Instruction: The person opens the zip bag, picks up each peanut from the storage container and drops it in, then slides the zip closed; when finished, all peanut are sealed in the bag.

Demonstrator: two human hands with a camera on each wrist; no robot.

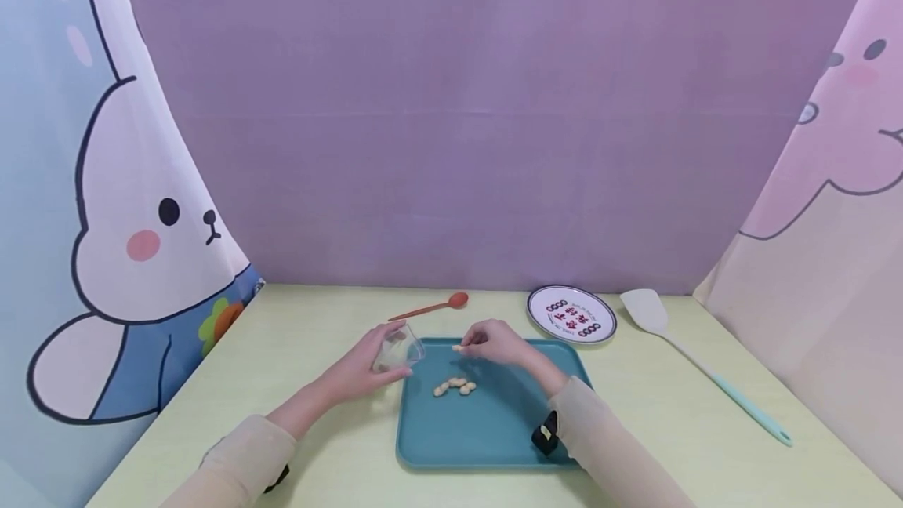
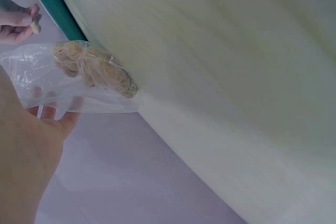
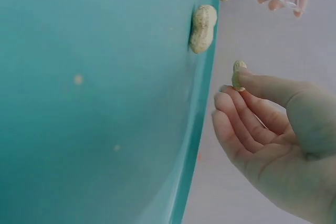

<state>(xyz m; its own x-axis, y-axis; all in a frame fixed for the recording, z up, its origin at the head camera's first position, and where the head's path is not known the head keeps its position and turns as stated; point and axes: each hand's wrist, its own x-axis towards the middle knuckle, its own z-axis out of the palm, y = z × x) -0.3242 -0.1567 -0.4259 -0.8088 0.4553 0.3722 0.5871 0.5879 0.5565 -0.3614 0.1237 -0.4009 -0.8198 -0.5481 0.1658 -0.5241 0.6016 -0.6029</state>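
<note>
My left hand [image 1: 363, 361] grips a clear plastic zip bag [image 1: 397, 348] beside the tray's left edge, its mouth turned toward the tray. Several peanuts [image 2: 100, 69] lie inside the bag, seen through the film in the left wrist view. Between thumb and fingertips, my right hand [image 1: 498, 342] pinches a single peanut [image 3: 238, 75] above the back part of the teal tray [image 1: 487, 441]. Below it, a small cluster of peanuts [image 1: 455, 383] rests on the tray, left of its middle.
Behind the tray lies a red spoon [image 1: 458, 300]. A white plate with red print [image 1: 573, 313] stands at the back right, close to the tray's corner. Farther right, a spatula with a mint handle [image 1: 751, 406] stretches across the pale table [image 1: 339, 461].
</note>
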